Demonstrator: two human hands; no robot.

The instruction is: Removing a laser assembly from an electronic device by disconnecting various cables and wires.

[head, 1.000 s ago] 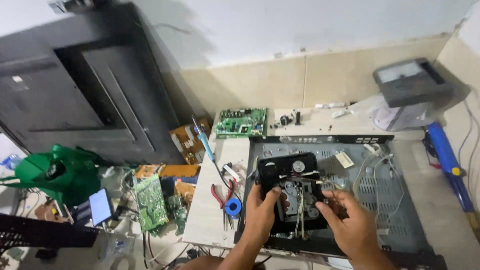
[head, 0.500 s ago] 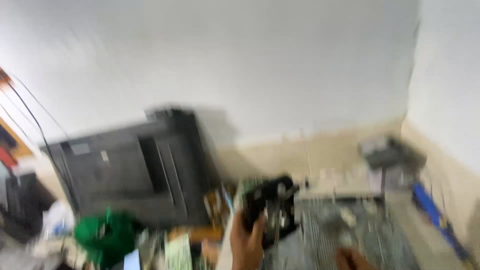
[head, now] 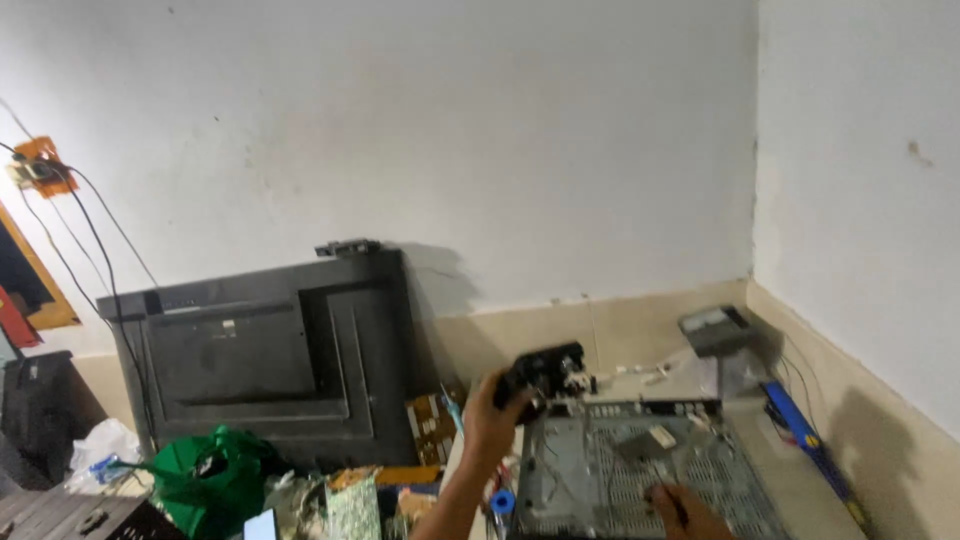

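The left hand (head: 492, 415) is closed around a black disc-drive unit (head: 545, 377), fingers wrapped over its lower left end, and holds it lifted clear of the metal chassis (head: 600, 470), tilted with its far end toward two o'clock. The unit hangs above the chassis's back left corner. The right hand (head: 685, 510) lies at five o'clock from the unit, low on the perforated chassis floor; it appears loosely curled, and whether it pinches anything cannot be told. At nine o'clock from the left hand a yellow circuit board (head: 430, 425) leans against the back of a big black television (head: 270, 360). At eight o'clock sits a green bag (head: 205, 480). At three o'clock, by the corner, a grey box (head: 715, 330) stands, with a blue tool (head: 800, 430) beyond it along the right wall.
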